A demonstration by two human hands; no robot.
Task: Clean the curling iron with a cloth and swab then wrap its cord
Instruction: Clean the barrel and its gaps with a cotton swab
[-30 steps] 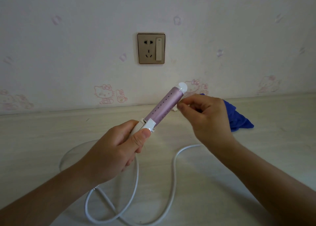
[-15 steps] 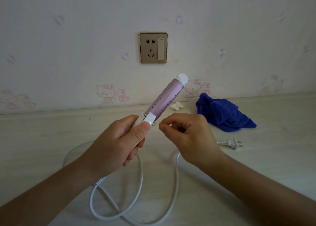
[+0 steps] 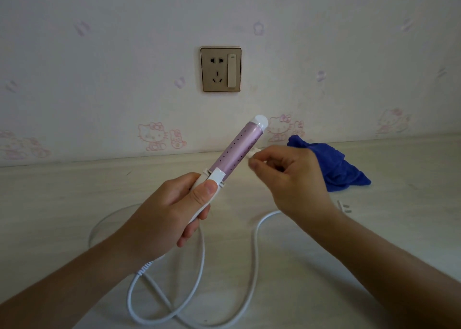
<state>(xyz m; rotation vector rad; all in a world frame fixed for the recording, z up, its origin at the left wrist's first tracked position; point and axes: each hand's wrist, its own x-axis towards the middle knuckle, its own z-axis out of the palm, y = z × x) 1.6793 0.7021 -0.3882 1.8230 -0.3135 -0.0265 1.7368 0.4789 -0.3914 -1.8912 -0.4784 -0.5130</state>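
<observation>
Curling iron [image 3: 237,151], one: handle gripped by left hand [image 3: 162,216]; right hand [image 3: 291,176] fingertips pinched beside barrel, contents indiscernible. One cord [image 3: 254,254], one plug [image 3: 344,207], one blue cloth [image 3: 331,164] on table [image 3: 74,191].

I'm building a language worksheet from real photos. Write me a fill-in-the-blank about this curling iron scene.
1. The left hand grips the curling iron, whose cord is ____.
2. The cloth on the table is ____.
3. The plug lies on the table; the socket has ____ plugged in.
Missing: white; blue; nothing.
</observation>
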